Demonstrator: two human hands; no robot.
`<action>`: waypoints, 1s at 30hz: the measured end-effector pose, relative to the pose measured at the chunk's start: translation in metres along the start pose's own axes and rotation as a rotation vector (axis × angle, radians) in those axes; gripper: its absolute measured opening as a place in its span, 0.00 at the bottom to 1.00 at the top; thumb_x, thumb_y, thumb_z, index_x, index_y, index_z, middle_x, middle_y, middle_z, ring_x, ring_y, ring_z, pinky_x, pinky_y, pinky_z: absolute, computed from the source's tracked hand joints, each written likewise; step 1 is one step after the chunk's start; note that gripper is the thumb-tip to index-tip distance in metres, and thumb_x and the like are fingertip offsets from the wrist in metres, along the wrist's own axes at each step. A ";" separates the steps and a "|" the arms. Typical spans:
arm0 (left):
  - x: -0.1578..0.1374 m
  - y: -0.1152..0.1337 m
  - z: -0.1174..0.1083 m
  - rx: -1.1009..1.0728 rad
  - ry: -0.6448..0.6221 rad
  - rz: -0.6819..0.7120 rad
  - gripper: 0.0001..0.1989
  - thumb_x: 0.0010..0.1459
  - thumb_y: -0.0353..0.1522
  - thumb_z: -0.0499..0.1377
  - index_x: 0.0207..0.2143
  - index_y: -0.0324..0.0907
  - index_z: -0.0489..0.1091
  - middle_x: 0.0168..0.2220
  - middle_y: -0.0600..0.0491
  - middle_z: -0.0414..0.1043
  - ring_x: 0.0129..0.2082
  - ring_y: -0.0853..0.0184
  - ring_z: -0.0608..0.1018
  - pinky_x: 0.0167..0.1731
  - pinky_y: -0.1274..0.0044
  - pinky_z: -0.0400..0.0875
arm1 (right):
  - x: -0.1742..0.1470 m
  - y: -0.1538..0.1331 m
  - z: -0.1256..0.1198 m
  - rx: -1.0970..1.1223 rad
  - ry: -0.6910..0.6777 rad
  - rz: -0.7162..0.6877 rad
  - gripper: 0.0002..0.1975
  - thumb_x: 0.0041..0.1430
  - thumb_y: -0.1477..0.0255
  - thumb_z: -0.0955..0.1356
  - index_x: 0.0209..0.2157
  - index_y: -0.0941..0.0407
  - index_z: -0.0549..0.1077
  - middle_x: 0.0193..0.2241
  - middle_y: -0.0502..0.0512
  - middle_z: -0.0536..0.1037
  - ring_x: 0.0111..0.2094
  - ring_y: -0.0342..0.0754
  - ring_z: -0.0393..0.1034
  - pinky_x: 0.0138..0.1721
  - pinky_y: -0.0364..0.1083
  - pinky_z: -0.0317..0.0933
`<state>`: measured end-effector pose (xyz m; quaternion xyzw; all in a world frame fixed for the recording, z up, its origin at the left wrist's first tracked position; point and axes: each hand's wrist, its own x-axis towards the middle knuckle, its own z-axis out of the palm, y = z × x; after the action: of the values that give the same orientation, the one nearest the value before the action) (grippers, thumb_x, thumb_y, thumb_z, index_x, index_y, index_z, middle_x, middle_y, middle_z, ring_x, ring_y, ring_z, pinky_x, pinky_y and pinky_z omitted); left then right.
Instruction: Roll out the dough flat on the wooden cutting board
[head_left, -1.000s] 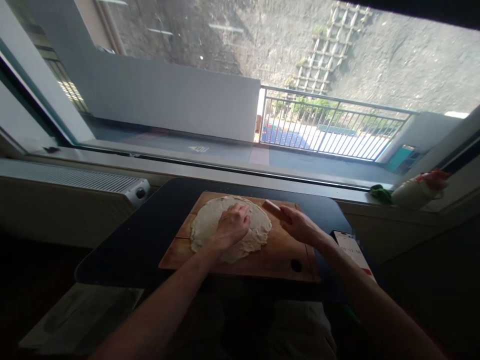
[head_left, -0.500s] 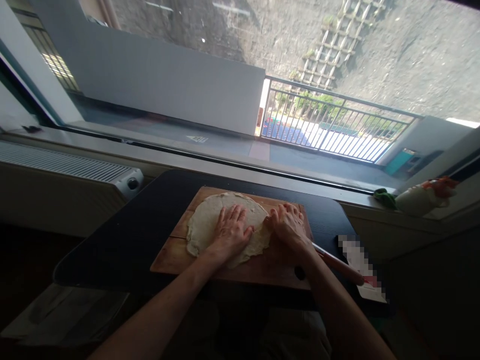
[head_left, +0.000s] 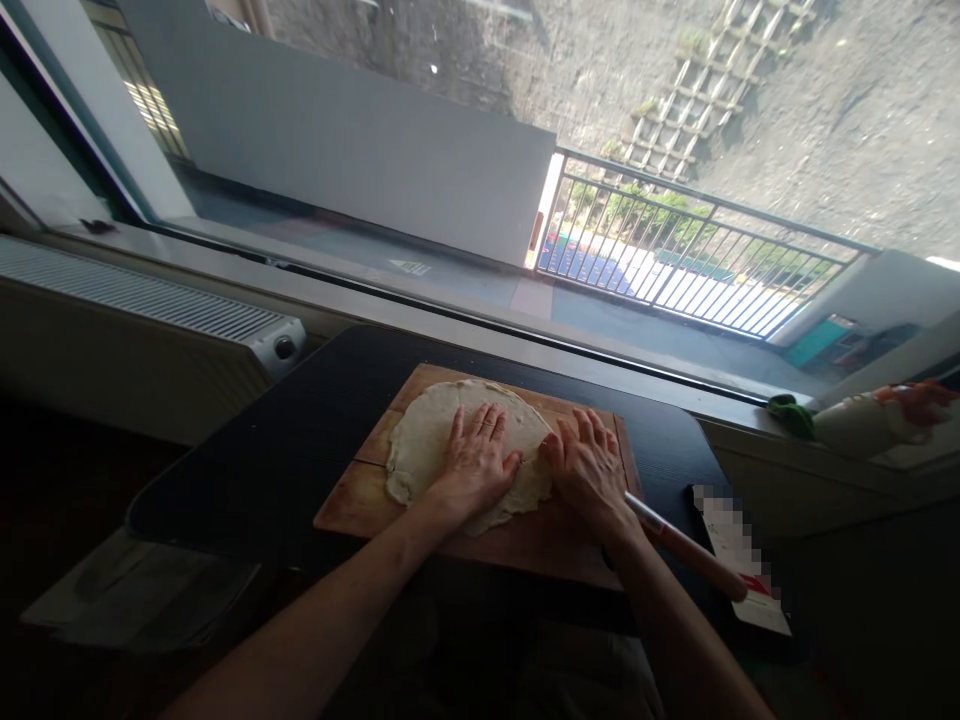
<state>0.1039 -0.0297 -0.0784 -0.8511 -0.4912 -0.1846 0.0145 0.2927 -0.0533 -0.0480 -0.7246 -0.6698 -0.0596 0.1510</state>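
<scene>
A flat, round sheet of dough (head_left: pixel 427 430) with an uneven edge lies on a wooden board (head_left: pixel 352 505). My left hand (head_left: pixel 480 455) rests palm down on the middle of the dough, fingers stretched out. At the dough's right edge is my right hand (head_left: pixel 589 465), its thumb touching that edge and its fingers reaching forward over the board. Beside my right wrist lies a tool with a brown handle (head_left: pixel 697 555) and a pale, shiny section; the wrist hides its far end.
The board sits on a dark table (head_left: pixel 300 430) with rounded corners. A partly blurred flat item (head_left: pixel 739 560) lies at the table's right. Behind are a window sill (head_left: pixel 480 320), a radiator (head_left: pixel 187 310), and a pale pot (head_left: pixel 862 425) beside a green cloth-like thing (head_left: pixel 791 415).
The whole view has shifted slightly. The fingers of my right hand are straighter and lie flatter than before. My left hand stays on the dough.
</scene>
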 end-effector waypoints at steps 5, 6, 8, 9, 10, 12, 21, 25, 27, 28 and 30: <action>0.001 0.000 0.001 0.011 -0.014 0.002 0.31 0.62 0.44 0.43 0.61 0.34 0.55 0.64 0.43 0.52 0.65 0.58 0.50 0.63 0.60 0.30 | 0.000 -0.003 -0.002 0.008 -0.091 0.114 0.25 0.66 0.58 0.52 0.51 0.57 0.69 0.60 0.66 0.58 0.62 0.61 0.47 0.57 0.63 0.43; 0.001 0.001 0.000 0.012 -0.012 0.007 0.31 0.62 0.44 0.43 0.61 0.33 0.56 0.64 0.43 0.52 0.65 0.58 0.50 0.63 0.60 0.29 | -0.003 -0.005 -0.002 0.008 -0.074 0.080 0.25 0.66 0.59 0.52 0.51 0.57 0.68 0.60 0.65 0.58 0.62 0.60 0.46 0.58 0.62 0.42; 0.000 0.002 -0.003 0.022 -0.005 0.023 0.30 0.63 0.43 0.43 0.60 0.33 0.57 0.63 0.42 0.54 0.65 0.58 0.51 0.62 0.59 0.28 | -0.007 -0.008 0.000 -0.002 -0.014 -0.003 0.25 0.66 0.59 0.52 0.53 0.56 0.67 0.61 0.63 0.57 0.63 0.58 0.43 0.59 0.61 0.40; -0.002 0.003 -0.006 0.028 -0.002 0.036 0.29 0.63 0.43 0.43 0.60 0.34 0.57 0.63 0.42 0.55 0.65 0.58 0.51 0.62 0.59 0.27 | -0.007 -0.008 0.000 -0.007 0.002 -0.018 0.25 0.66 0.59 0.52 0.53 0.56 0.66 0.61 0.63 0.57 0.63 0.58 0.43 0.59 0.61 0.40; -0.003 0.003 -0.010 0.032 0.001 0.049 0.28 0.63 0.42 0.44 0.59 0.34 0.59 0.62 0.42 0.56 0.64 0.57 0.52 0.62 0.58 0.27 | -0.005 -0.006 0.000 -0.012 0.000 -0.008 0.24 0.66 0.59 0.52 0.53 0.56 0.67 0.61 0.63 0.57 0.63 0.59 0.43 0.59 0.61 0.40; -0.007 0.005 -0.021 0.032 0.008 0.076 0.25 0.62 0.41 0.46 0.56 0.36 0.62 0.59 0.42 0.60 0.63 0.56 0.55 0.61 0.56 0.27 | 0.004 -0.001 -0.001 -0.017 -0.058 0.060 0.24 0.65 0.57 0.53 0.50 0.55 0.69 0.59 0.64 0.60 0.62 0.60 0.47 0.57 0.62 0.43; -0.013 0.012 -0.046 0.029 -0.003 0.161 0.12 0.59 0.36 0.53 0.40 0.41 0.71 0.42 0.46 0.72 0.45 0.56 0.71 0.59 0.50 0.29 | -0.007 -0.009 -0.002 -0.062 -0.026 -0.017 0.26 0.67 0.59 0.51 0.56 0.59 0.64 0.60 0.62 0.59 0.63 0.55 0.42 0.60 0.57 0.37; -0.012 0.014 -0.045 0.039 0.005 0.172 0.12 0.59 0.35 0.53 0.42 0.41 0.71 0.41 0.46 0.72 0.44 0.56 0.71 0.58 0.49 0.31 | 0.007 -0.003 -0.004 -0.061 -0.164 0.106 0.28 0.67 0.58 0.50 0.49 0.59 0.71 0.58 0.64 0.62 0.62 0.58 0.46 0.58 0.59 0.41; -0.011 0.014 -0.045 0.031 -0.004 0.181 0.11 0.59 0.35 0.53 0.41 0.41 0.71 0.41 0.46 0.72 0.44 0.56 0.71 0.58 0.48 0.31 | 0.002 -0.003 -0.003 -0.052 -0.150 0.052 0.28 0.66 0.58 0.50 0.51 0.59 0.69 0.58 0.64 0.61 0.62 0.57 0.45 0.59 0.57 0.41; -0.010 0.014 -0.045 0.028 -0.006 0.182 0.11 0.59 0.35 0.53 0.40 0.41 0.72 0.40 0.47 0.72 0.44 0.57 0.71 0.58 0.48 0.31 | -0.002 -0.004 -0.002 -0.054 -0.114 0.009 0.28 0.66 0.58 0.51 0.54 0.60 0.66 0.59 0.63 0.60 0.63 0.56 0.44 0.60 0.57 0.39; -0.008 0.015 -0.044 0.030 0.003 0.174 0.10 0.59 0.35 0.53 0.38 0.41 0.72 0.39 0.47 0.72 0.43 0.58 0.72 0.58 0.49 0.31 | -0.007 -0.006 0.001 -0.071 -0.038 -0.045 0.29 0.66 0.58 0.52 0.58 0.61 0.61 0.61 0.63 0.57 0.64 0.55 0.41 0.61 0.56 0.35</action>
<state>0.1001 -0.0532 -0.0371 -0.8900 -0.4180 -0.1767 0.0442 0.2859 -0.0598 -0.0498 -0.7153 -0.6861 -0.0728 0.1111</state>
